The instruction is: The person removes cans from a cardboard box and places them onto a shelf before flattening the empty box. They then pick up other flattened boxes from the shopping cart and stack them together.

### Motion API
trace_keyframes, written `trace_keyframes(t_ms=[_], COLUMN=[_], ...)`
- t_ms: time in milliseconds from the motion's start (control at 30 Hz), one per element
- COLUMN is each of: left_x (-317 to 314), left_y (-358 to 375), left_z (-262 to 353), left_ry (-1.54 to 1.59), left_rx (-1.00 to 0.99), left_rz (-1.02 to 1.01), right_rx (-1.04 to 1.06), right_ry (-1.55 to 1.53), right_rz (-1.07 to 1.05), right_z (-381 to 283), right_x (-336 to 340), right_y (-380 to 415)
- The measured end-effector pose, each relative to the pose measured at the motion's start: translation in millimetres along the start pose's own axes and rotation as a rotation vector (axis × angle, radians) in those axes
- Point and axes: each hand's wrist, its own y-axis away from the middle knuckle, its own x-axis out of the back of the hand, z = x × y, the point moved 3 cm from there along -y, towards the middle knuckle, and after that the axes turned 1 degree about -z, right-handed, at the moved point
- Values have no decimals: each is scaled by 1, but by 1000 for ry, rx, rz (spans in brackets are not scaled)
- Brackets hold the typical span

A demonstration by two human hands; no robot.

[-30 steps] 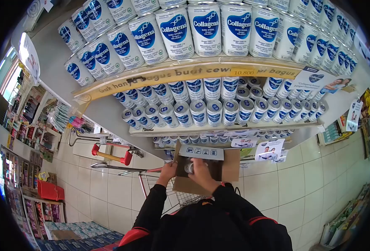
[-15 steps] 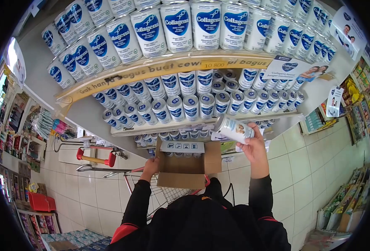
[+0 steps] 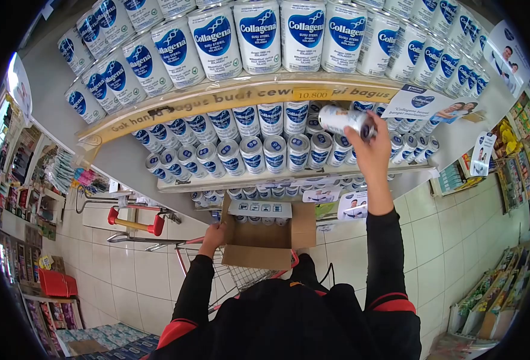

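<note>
R hand [image 3: 374,143] has 1 can [image 3: 344,121] tipped on its side, fingers partly curled & closed on its right-hand end, rest of it sticking out left past the fingertips, in front of the middle shelf [image 3: 241,179]. L hand [image 3: 213,234] is pinched shut on the left edge of 1 open carton [image 3: 258,257], approx over the cart [image 3: 250,277]. Cans inside [image 3: 267,221] are half hidden under the white flap [image 3: 260,208], can't get an exact no. Shelf cans behind R hand are blocked too, tbh.
</note>
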Motion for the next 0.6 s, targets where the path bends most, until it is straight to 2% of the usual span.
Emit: trace_keyframes(t_ms=[33,133,233,367,400,433,500,533,600], left_x=[-1,-8,-11,-4,-3,-4,-3,-3,-1], left_y=[-1,-13,-15,-3,-2,-4,-7,-6,-2], left_z=[-4,-22,-30,-5,-4,-6,-6,-6,0], left_ry=[0,4,23,28,54,54,-83,-83,66], left_rx=[6,4,-21,25,70,75,-80,-75,50], left_rz=[1,-19,-11,-11,-32,-31,32,31,-43], right_rx=[-3,273,296,374,461,460,492,491,655], right_ry=[-2,315,477,582,668,666,645,643,771], right_rz=[-5,-21,-67,-201,-194,-199,-176,-181,-97], right_z=[1,-17,-7,7,5,11,27,33,33], right_x=[-7,-22,-38,-58,-63,-70,-82,-86,-92], right_y=[-6,-20,-33,-59,-66,-73,-83,-87,-87])
